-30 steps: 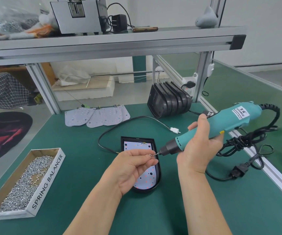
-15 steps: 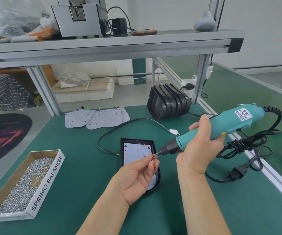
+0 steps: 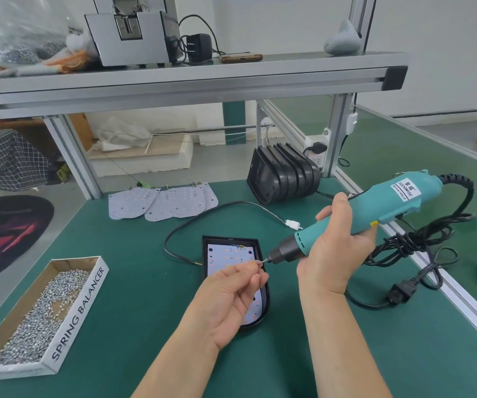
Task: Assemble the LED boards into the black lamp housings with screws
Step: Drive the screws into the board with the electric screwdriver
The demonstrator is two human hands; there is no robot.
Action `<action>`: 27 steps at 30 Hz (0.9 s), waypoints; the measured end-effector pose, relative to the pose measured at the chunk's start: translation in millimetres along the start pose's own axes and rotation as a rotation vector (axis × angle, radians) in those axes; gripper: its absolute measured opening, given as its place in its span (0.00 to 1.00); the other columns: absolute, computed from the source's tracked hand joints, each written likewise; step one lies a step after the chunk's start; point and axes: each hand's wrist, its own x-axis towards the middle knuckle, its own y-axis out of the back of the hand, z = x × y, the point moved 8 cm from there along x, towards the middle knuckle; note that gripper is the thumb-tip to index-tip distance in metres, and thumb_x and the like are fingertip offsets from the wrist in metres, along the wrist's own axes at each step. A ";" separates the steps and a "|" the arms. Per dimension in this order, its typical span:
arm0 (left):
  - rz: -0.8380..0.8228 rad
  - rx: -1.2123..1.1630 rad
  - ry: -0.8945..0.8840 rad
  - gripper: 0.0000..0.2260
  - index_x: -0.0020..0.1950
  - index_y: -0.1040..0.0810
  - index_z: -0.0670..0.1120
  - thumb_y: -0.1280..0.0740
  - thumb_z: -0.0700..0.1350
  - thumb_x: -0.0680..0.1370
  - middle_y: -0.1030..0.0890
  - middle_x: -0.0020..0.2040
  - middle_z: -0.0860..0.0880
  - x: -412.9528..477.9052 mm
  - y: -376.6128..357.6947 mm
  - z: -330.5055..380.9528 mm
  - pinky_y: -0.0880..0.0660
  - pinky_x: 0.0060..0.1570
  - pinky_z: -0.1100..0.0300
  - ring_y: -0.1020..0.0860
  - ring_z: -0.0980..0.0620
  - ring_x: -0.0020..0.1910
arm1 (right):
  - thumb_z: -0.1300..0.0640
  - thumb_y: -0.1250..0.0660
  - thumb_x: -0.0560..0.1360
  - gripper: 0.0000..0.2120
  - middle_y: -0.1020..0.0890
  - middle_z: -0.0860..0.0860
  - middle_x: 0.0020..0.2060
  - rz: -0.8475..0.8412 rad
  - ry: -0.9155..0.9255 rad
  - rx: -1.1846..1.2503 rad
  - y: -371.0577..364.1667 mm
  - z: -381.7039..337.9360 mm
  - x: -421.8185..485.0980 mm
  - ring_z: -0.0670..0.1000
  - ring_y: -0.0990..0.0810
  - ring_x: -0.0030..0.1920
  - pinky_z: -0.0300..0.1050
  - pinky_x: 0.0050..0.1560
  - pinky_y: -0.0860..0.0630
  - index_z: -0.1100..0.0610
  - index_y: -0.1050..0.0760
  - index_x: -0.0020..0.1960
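A black lamp housing [image 3: 206,248] lies flat on the green bench with a white LED board [image 3: 225,257] seated inside it. My left hand [image 3: 231,294] hovers over the housing and pinches a small screw [image 3: 259,262] at its fingertips. The screw meets the bit of a teal electric screwdriver [image 3: 355,219], which my right hand [image 3: 335,248] grips around the barrel, tip pointing left and slightly down. A black cable [image 3: 191,219] with a white plug runs from the housing.
A cardboard box [image 3: 87,297] of loose screws sits at the left. Spare LED boards [image 3: 162,202] lie at the back, beside a stack of black housings [image 3: 283,179]. The screwdriver's coiled cord [image 3: 409,248] lies at the right by the bench's aluminium edge rail [image 3: 461,300]. A shelf spans overhead.
My left hand has shifted slightly toward me, uncovering more of the LED board, while keeping the screw at the bit. The screwdriver has barely moved.
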 end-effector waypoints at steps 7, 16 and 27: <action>-0.002 0.214 -0.253 0.07 0.41 0.16 0.39 0.30 0.31 0.76 0.16 0.40 0.43 -5.2 -3.7 14.8 0.20 0.42 0.65 0.15 0.46 0.38 | 0.52 0.30 0.73 0.04 0.26 0.47 0.29 0.068 -0.122 -0.002 6.0 15.2 6.6 0.46 0.27 0.30 0.37 0.31 0.28 0.46 0.25 0.42; 0.044 0.494 -0.466 0.07 0.47 0.15 0.45 0.28 0.33 0.76 0.15 0.41 0.44 -12.5 -9.9 27.8 0.21 0.42 0.67 0.14 0.45 0.41 | 0.53 0.31 0.76 0.08 0.25 0.44 0.27 0.151 -0.300 0.034 18.9 40.2 11.2 0.43 0.26 0.28 0.35 0.28 0.28 0.52 0.26 0.52; 0.577 0.960 -0.331 0.24 0.36 0.27 0.42 0.26 0.62 0.71 0.31 0.30 0.51 7.1 83.5 86.4 0.38 0.35 0.58 0.35 0.49 0.31 | 0.54 0.30 0.72 0.08 0.24 0.46 0.28 -0.055 -0.047 -0.113 2.6 29.5 4.5 0.48 0.27 0.30 0.39 0.33 0.28 0.52 0.30 0.40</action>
